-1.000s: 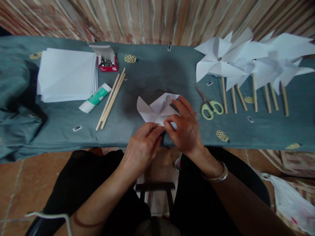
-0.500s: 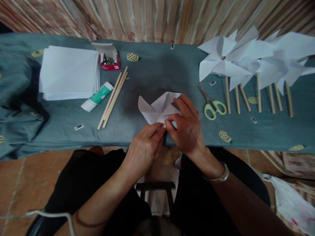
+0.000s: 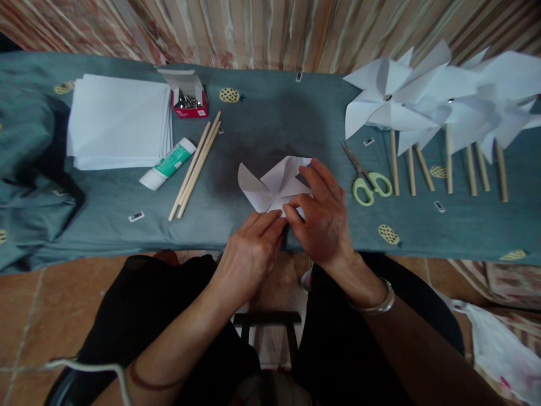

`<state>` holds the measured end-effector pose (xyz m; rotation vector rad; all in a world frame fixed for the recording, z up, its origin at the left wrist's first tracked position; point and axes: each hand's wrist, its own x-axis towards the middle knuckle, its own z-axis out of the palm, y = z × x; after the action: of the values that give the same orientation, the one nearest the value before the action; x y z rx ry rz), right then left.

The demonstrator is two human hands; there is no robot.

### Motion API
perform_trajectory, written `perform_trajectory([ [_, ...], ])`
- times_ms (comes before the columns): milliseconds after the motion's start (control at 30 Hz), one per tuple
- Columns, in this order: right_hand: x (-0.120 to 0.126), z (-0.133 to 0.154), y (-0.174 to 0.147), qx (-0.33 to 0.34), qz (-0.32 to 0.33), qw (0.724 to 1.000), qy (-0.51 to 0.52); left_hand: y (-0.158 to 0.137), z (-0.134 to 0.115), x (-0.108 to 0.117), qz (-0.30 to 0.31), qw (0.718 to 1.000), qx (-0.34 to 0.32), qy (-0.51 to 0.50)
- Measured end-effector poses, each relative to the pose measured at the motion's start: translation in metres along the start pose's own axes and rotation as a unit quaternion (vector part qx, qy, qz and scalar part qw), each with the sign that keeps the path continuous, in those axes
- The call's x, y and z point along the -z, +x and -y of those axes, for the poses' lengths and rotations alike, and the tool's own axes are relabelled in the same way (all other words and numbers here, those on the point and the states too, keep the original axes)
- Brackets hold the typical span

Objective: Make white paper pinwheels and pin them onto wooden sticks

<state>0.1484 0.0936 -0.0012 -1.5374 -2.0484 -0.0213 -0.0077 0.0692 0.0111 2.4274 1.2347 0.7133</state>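
Note:
A white paper pinwheel with curved blades lies near the front edge of the cloth-covered table, between my hands. My left hand is closed on the near edge of the paper, thumb and fingers together. On the right, my right hand pinches the paper close to the left fingertips, while its other fingers rest over the right-hand blade. The fingers cover part of the pinwheel's near side. Just right of my right hand lie scissors with light green handles.
At the left are a stack of white paper, a green and white tube, several wooden sticks and an open red box of small metal pieces. Several pinwheels on sticks lie at the right. A stool stands below.
The hands and pinwheel hold nearly the same pose, with only slight finger movement. The view has shifted a little, so the table items sit slightly differently in the picture.

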Motion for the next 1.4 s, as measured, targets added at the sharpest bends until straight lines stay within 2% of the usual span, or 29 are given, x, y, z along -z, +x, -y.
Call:
perform_trajectory([
  [267, -0.002, -0.002, 0.000, 0.027, -0.026, 0.999, -0.023, 0.001, 0.000, 0.000, 0.009, 1.000, -0.003, 0.013],
  [467, -0.001, -0.001, -0.001, 0.038, -0.037, 0.999, 0.003, 0.001, 0.000, 0.000, 0.009, 1.000, -0.003, 0.004],
  [700, -0.002, -0.006, -0.004, 0.056, 0.031, 0.998, 0.026, 0.000, 0.000, 0.000, 0.007, 1.000, -0.002, 0.008],
  [967, -0.006, -0.003, -0.006, 0.061, 0.070, 0.996, 0.007, 0.002, -0.002, 0.002, 0.015, 1.000, 0.007, -0.009],
  [1133, -0.001, -0.002, -0.006, 0.069, 0.115, 0.991, 0.007, 0.002, 0.003, 0.006, 0.009, 0.998, 0.017, -0.065],
  [1233, 0.004, -0.004, -0.004, 0.086, 0.143, 0.986, 0.026, 0.001, 0.009, 0.017, -0.018, 0.991, 0.063, -0.121],
  [1300, 0.007, -0.006, -0.001, 0.094, 0.153, 0.983, 0.037, 0.001, 0.014, 0.026, -0.052, 0.979, 0.131, -0.147],
  [1400, 0.007, -0.005, 0.002, 0.100, 0.154, 0.982, 0.040, 0.002, 0.021, 0.036, -0.101, 0.947, 0.235, -0.196],
])
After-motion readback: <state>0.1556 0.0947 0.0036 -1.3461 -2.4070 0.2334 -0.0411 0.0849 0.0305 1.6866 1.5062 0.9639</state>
